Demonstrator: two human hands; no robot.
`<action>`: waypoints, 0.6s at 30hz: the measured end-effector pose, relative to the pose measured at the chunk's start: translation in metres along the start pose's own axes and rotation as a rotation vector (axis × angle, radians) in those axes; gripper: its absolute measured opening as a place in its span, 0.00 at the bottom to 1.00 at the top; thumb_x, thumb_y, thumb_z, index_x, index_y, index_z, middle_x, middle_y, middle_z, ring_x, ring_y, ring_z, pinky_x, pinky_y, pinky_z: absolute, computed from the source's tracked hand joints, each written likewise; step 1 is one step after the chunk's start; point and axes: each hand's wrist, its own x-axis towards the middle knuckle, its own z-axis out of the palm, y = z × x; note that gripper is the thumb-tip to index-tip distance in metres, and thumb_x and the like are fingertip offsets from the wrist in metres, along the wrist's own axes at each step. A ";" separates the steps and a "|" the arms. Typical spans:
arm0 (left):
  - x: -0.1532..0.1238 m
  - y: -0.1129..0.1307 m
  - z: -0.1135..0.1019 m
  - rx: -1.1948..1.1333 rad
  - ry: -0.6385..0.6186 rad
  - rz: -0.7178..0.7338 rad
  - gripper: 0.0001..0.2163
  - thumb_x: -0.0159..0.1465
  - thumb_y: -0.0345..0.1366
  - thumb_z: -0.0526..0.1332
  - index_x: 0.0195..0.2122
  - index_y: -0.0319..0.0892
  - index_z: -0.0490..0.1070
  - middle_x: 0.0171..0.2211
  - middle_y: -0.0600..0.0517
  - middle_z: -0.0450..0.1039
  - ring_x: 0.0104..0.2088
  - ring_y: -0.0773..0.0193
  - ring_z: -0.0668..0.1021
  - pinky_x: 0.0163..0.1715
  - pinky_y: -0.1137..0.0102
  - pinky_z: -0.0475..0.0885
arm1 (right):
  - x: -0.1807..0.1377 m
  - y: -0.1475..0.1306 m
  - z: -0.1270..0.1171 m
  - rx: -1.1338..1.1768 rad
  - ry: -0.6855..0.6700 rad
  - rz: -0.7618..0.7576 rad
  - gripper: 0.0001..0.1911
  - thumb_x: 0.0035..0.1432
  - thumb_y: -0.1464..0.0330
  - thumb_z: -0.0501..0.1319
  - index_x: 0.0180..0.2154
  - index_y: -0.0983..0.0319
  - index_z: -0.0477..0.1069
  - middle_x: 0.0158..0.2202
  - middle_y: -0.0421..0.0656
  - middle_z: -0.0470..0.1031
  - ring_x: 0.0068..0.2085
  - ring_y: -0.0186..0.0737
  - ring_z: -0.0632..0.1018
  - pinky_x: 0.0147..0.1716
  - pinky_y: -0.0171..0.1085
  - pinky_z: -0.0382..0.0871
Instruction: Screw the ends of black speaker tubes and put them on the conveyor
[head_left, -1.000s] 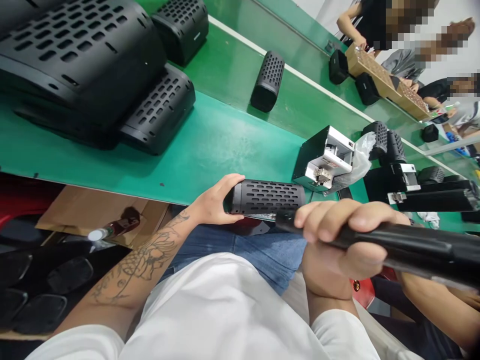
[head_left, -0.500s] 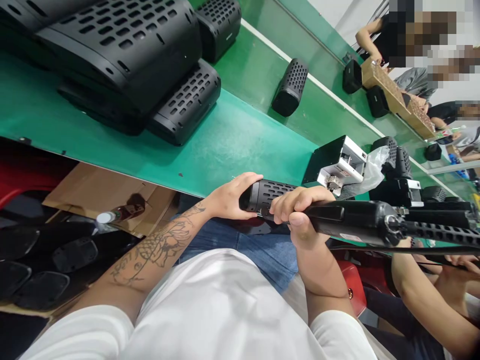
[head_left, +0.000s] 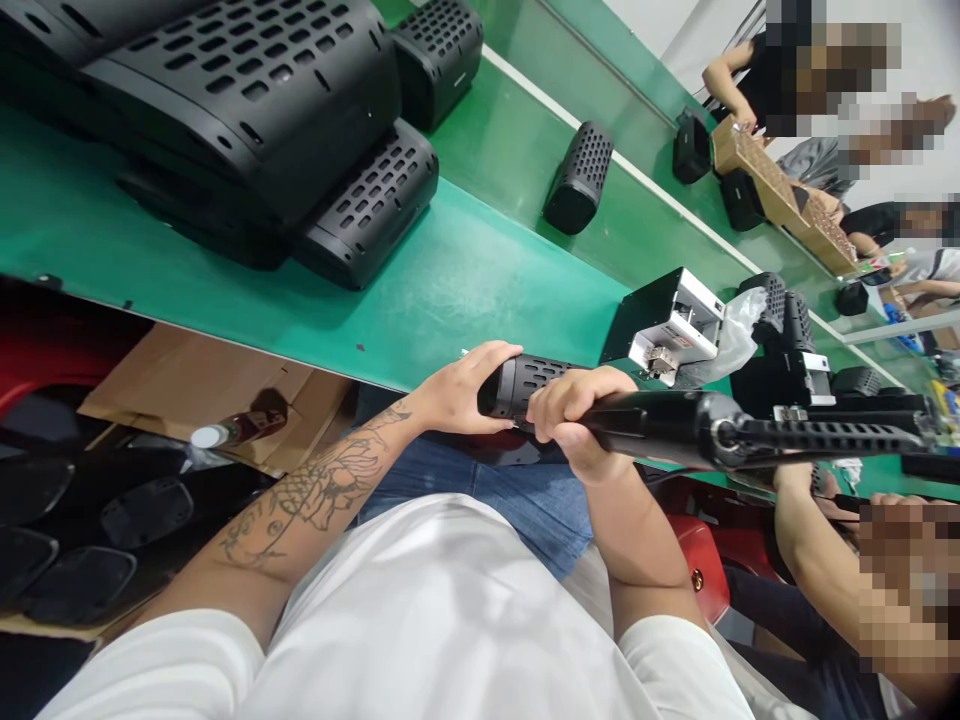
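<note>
Black perforated cylinder, sideways at the near edge of the counter, sits in the closed grip of the left hand. The right hand wraps its grip tight around a power tool, held level.

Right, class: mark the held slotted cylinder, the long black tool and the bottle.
slotted cylinder [head_left: 525,381], head view, on its slotted side wall.
long black tool [head_left: 664,425], head view, on its smooth middle body.
bottle [head_left: 244,427], head view, on its dark body.

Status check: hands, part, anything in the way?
Left hand shut on perforated black cylinder. Right hand shut on long black tool at cylinder's end. Co-worker's arm beneath tool.
</note>
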 end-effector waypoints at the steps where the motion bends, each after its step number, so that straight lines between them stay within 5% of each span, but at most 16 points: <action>1: 0.000 -0.001 -0.001 0.011 0.000 0.009 0.50 0.65 0.51 0.80 0.84 0.44 0.59 0.79 0.32 0.69 0.79 0.34 0.75 0.79 0.43 0.76 | -0.002 0.001 -0.001 -0.012 -0.005 0.046 0.22 0.60 0.54 0.84 0.34 0.53 0.73 0.23 0.32 0.77 0.18 0.36 0.76 0.25 0.40 0.81; 4: -0.003 -0.003 0.001 0.063 0.022 0.044 0.50 0.66 0.52 0.80 0.83 0.45 0.59 0.76 0.32 0.71 0.77 0.34 0.78 0.77 0.42 0.78 | -0.006 -0.008 -0.003 -0.056 0.053 0.087 0.24 0.60 0.51 0.84 0.34 0.53 0.72 0.22 0.31 0.75 0.19 0.36 0.76 0.27 0.41 0.83; 7: -0.021 0.006 0.021 0.188 0.143 0.053 0.53 0.65 0.57 0.81 0.84 0.47 0.57 0.74 0.32 0.74 0.74 0.32 0.80 0.75 0.40 0.79 | -0.002 -0.031 -0.021 -0.100 0.271 -0.074 0.21 0.65 0.49 0.80 0.38 0.53 0.74 0.21 0.29 0.72 0.17 0.34 0.73 0.24 0.39 0.80; 11: -0.073 0.033 0.072 0.422 0.409 -0.062 0.63 0.62 0.67 0.81 0.88 0.47 0.50 0.73 0.28 0.71 0.71 0.24 0.80 0.70 0.35 0.82 | 0.016 -0.051 -0.092 -0.358 0.710 -0.294 0.20 0.68 0.50 0.77 0.38 0.53 0.73 0.22 0.28 0.69 0.18 0.34 0.73 0.24 0.38 0.79; 14: -0.109 0.048 0.103 0.429 0.324 -0.027 0.58 0.69 0.56 0.76 0.91 0.50 0.44 0.75 0.28 0.69 0.70 0.22 0.81 0.64 0.31 0.87 | 0.027 -0.040 -0.162 -0.581 0.970 -0.334 0.20 0.67 0.50 0.77 0.38 0.54 0.74 0.23 0.29 0.70 0.19 0.35 0.75 0.23 0.37 0.77; 18: -0.110 0.049 0.105 0.233 0.012 0.162 0.55 0.71 0.39 0.66 0.91 0.69 0.34 0.74 0.41 0.77 0.63 0.30 0.89 0.54 0.37 0.94 | 0.029 -0.010 -0.221 -0.622 1.034 -0.280 0.28 0.63 0.41 0.77 0.36 0.54 0.71 0.21 0.29 0.71 0.17 0.35 0.75 0.20 0.36 0.74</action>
